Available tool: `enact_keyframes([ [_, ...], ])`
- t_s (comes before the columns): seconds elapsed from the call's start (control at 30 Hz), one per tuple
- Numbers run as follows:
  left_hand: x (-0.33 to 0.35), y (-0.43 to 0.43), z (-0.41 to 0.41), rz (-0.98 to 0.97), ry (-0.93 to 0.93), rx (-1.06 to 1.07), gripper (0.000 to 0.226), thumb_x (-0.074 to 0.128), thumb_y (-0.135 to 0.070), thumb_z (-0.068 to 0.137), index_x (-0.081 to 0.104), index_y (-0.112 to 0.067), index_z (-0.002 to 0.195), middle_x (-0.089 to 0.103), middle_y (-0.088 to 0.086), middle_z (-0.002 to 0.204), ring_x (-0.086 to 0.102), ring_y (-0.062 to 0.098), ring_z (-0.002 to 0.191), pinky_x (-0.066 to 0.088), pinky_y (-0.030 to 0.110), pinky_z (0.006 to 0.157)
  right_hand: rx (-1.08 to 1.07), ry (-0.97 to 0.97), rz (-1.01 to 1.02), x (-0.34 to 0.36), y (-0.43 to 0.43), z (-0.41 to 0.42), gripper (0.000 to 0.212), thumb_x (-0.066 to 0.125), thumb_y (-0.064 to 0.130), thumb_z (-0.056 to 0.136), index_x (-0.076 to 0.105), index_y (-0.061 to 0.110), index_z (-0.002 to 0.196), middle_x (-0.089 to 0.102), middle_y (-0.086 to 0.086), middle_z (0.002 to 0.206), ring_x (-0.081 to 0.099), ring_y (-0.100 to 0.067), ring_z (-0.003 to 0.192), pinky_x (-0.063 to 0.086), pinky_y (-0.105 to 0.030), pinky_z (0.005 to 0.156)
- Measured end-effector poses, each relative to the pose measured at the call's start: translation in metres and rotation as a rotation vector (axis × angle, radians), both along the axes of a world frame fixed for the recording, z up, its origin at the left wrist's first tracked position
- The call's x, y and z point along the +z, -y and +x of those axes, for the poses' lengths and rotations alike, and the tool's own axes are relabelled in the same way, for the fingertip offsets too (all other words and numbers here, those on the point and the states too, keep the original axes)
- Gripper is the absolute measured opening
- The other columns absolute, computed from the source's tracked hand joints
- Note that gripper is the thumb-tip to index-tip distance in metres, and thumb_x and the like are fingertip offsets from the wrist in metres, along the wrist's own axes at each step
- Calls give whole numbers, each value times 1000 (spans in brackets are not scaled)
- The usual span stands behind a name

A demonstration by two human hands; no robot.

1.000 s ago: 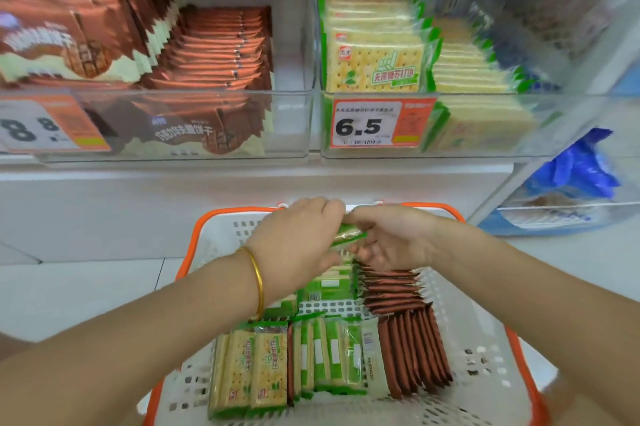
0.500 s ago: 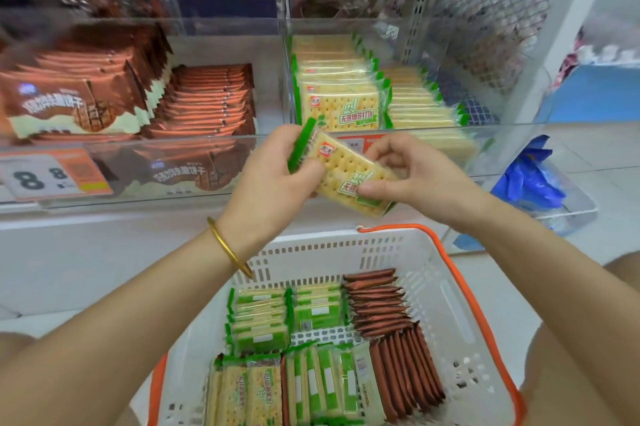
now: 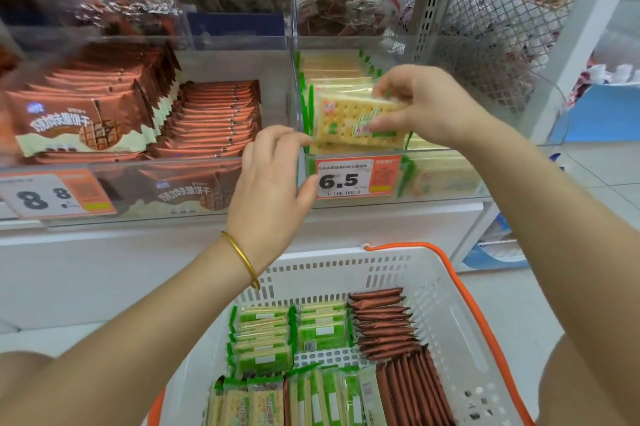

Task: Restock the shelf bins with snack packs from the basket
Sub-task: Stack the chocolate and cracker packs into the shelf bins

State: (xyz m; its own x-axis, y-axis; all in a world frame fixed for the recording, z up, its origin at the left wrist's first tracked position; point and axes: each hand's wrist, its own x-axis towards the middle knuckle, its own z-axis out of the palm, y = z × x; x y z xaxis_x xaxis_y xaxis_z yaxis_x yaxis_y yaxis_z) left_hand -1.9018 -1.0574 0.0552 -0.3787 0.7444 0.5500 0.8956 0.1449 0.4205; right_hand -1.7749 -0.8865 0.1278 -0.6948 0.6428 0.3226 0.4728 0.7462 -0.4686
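1. Our R hand (image 3: 426, 103) pinches the cracker pack (image 3: 346, 121) by its right end, thumb on front, fingers over top.
2. Pack's at front of right bin (image 3: 450, 183), above 6.5 tag (image 3: 356, 178).
3. Our L hand (image 3: 270, 176): fingers loosely curled, holding nothing, just beside pack's corner.
4. Basket (image 3: 450, 304) below, w/ more packs.

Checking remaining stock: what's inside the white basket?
Green cracker packs in stacks and rows, brown packs along the right side. Anything beneath these layers is covered, and the nearest rows run out of frame.
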Motion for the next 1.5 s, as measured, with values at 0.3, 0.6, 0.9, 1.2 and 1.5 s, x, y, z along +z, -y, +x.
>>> enact_keyframes([
  [0.3,-1,-1,0,-4,-96,17,44,69,-11,79,55,-7,120,47,11,124,42,30,115,28,25,96,1,160,231,-14,-1,-9,44,74,40,76,61,23,115,50,-3,111,43,-25,113,40,-41,95],
  [0.6,-9,22,9,-21,-206,-44,30,63,-11,80,59,-7,109,51,10,108,45,28,98,40,36,81,-84,-535,380,-50,50,19,11,63,15,84,66,11,94,59,-4,87,53,-17,80,41,-27,71],
  [0.9,-72,53,-1,-663,-282,-246,34,76,-3,63,66,-3,96,62,17,104,59,38,88,55,45,65,224,706,-322,-294,87,28,31,47,10,94,57,17,123,64,-5,117,60,-21,103,50,-33,84],
  [1.2,-91,53,-1,-904,-285,-235,38,44,-19,95,44,-17,133,28,3,147,28,23,131,39,37,99,254,977,-573,-405,131,10,54,51,19,97,29,3,144,50,-17,134,55,-29,113,47,-34,91],
  [1.5,-90,49,4,-973,-260,-250,40,42,-21,96,40,-18,136,24,3,148,24,21,132,37,36,102,106,900,-698,-415,144,24,43,57,18,94,46,10,134,39,-13,138,50,-28,117,42,-32,98],
])
